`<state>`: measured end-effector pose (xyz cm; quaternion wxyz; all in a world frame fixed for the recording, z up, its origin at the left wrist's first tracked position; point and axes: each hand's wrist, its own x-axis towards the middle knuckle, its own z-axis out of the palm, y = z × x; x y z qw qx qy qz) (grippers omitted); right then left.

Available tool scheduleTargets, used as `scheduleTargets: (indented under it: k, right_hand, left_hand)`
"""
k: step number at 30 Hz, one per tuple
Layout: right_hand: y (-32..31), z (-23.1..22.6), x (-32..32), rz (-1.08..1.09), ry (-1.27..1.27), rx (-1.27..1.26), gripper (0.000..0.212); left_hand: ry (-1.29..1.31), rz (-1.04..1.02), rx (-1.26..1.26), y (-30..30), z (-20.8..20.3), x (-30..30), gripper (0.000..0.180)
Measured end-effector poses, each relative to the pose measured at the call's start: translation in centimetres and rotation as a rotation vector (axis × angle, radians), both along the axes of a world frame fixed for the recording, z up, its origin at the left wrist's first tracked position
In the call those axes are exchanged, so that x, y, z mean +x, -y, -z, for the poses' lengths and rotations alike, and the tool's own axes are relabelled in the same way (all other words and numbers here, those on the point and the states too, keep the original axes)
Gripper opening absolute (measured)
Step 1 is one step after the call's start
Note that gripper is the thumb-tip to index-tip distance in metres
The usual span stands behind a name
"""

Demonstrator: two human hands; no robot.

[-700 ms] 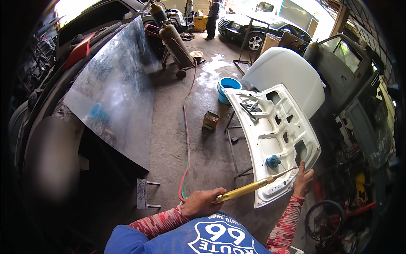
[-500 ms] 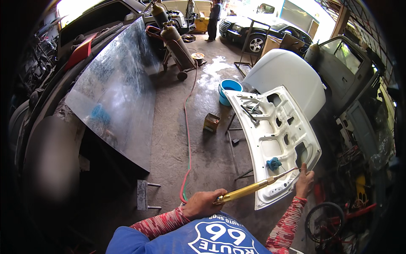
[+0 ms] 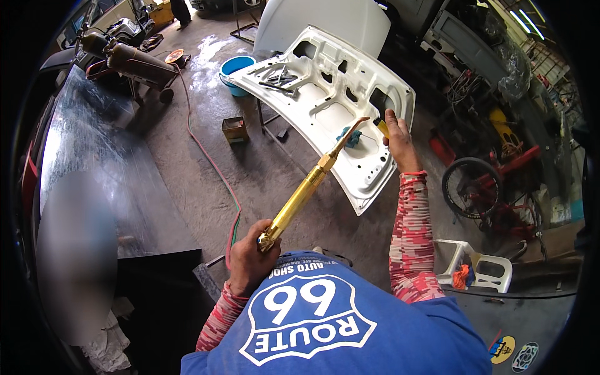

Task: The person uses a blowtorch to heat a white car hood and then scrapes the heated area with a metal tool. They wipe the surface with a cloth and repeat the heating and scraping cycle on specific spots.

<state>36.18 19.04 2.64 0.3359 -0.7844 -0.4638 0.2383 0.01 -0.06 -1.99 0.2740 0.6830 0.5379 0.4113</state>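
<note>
My left hand [image 3: 250, 265] is closed around the rear end of a brass gas torch [image 3: 299, 199]. The torch slants up and to the right, its thin copper tip bent at the end. Beside that tip, my right hand [image 3: 401, 149] grips a small yellow and black object [image 3: 381, 128], perhaps a lighter; a small gap separates the two. No flame shows at the tip. Beyond lies a white car lid [image 3: 331, 115], inner side up, on a metal stand. A crumpled blue cloth [image 3: 350, 137] rests on it behind the torch tip, and several dark tools [image 3: 279, 81] lie at its far left.
Red and green hoses [image 3: 209, 159] run across the floor from gas cylinders [image 3: 140, 62] at the far left. A blue bucket [image 3: 236, 90] and an open tin [image 3: 235, 131] stand left of the lid. A sheet-metal panel [image 3: 103, 162] fills the left; a white plastic chair [image 3: 497, 269] is at right.
My view has swung right and down. The torch has become steeper, its tip pointing farther upward. A yellow and black object now shows in my right hand, apart from the torch tip.
</note>
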Motion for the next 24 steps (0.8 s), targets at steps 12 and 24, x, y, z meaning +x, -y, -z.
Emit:
scheduleTargets:
  k: [12, 24]
  right_hand:
    - [0.7, -1.0, -4.3, 0.158, 0.605, 0.111, 0.076]
    - [-1.9, 1.3, -3.2, 0.154, 0.767, 0.161, 0.065]
  left_hand:
    - [-0.020, 0.018, -0.146, 1.0, -2.3, -0.1, 0.037]
    - [0.016, -0.010, -0.136, 1.6, -2.0, -0.5, 0.038]
